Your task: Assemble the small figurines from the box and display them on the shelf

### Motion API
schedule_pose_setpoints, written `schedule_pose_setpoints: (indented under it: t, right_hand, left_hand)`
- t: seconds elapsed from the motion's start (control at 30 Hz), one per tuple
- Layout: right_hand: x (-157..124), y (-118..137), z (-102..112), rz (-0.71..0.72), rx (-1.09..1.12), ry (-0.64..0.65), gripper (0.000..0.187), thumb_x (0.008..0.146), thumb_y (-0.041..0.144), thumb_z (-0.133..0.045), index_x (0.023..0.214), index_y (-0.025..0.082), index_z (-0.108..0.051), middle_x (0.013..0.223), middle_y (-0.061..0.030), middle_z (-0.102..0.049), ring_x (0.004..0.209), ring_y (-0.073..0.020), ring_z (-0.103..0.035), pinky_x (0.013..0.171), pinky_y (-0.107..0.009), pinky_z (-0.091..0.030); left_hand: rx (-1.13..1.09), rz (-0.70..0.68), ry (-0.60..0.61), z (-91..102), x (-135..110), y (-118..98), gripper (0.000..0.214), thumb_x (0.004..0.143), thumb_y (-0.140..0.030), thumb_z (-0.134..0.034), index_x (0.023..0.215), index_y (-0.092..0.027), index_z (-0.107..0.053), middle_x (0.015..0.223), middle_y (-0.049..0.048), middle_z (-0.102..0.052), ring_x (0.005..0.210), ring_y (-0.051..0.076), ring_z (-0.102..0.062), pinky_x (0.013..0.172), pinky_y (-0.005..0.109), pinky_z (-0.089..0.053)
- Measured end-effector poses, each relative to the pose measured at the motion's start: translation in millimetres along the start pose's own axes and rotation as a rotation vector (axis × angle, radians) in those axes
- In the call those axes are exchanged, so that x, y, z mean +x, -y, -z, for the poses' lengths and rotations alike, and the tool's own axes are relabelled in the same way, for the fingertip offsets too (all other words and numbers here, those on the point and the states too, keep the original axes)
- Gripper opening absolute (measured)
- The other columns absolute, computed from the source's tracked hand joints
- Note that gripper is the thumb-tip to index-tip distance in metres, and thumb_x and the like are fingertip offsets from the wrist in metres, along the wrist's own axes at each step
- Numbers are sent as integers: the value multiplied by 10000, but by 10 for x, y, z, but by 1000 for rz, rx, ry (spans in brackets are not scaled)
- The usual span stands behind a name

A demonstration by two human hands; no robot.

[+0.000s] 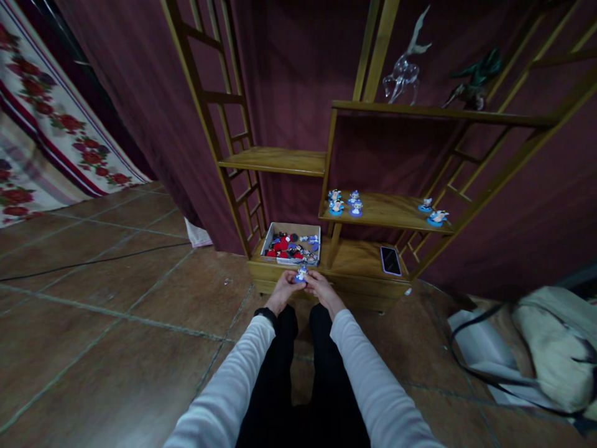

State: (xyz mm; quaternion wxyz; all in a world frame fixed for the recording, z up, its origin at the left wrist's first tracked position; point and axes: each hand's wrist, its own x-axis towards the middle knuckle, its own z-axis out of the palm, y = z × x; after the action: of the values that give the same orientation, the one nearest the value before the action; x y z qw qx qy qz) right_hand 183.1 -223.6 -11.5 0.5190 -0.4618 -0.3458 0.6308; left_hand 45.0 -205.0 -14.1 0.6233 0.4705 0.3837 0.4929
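Both hands meet in front of me over the lowest board of a wooden shelf unit [280,160]. My left hand [285,287] and my right hand [321,286] are closed together on one small blue and white figurine [301,274]. Just behind it stands a white box [291,244] full of several small red, black and blue pieces. On the middle shelf, three like figurines [344,203] stand at the left and two more figurines [433,213] at the right.
A black phone [390,260] lies on the lowest board at the right. A glass animal [405,68] and a dark green figure [473,81] stand on the top shelf. A beige bag [550,348] lies on the tiled floor at right. A cable [93,260] crosses the floor at left.
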Motion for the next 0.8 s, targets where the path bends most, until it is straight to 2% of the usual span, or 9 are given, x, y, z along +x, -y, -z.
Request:
schedule_pose_setpoints:
  t: [0.3,0.43,0.63,0.8]
  right_hand:
    - [0,22,7,11,8,0,339,578,435,-735,776,194,-600,731,13,-642,638,-103,-586,633,-234,-458]
    - [10,1,-1,47,33,-17,333,583,423,-734,801,197,-624,760,6,-652,650,-105,-591,645,-241,-466]
    - [23,-12,-1,27,89,-81,322,608,416,-726,822,192,-640,779,-21,-666,621,-99,-588,624,-239,-474]
    - [5,1,0,16,102,-83,319,614,418,-727,813,187,-634,759,-24,-663,610,-99,-584,610,-235,-474]
  left_hand:
    - [-11,-4,9,-24,-21,11,455,463,-137,-798,807,-178,-503,728,-29,-612,683,116,-569,686,251,-420]
    - [-10,13,-6,-23,-11,9,452,472,-159,-806,831,-173,-531,763,-4,-637,711,129,-583,720,268,-427]
    - [-97,85,13,0,-19,-12,395,565,-268,-781,890,-156,-586,824,44,-664,771,147,-611,790,300,-429]
    - [-132,103,4,8,-25,-8,383,549,-240,-790,869,-151,-598,797,38,-667,742,143,-614,776,298,-439]
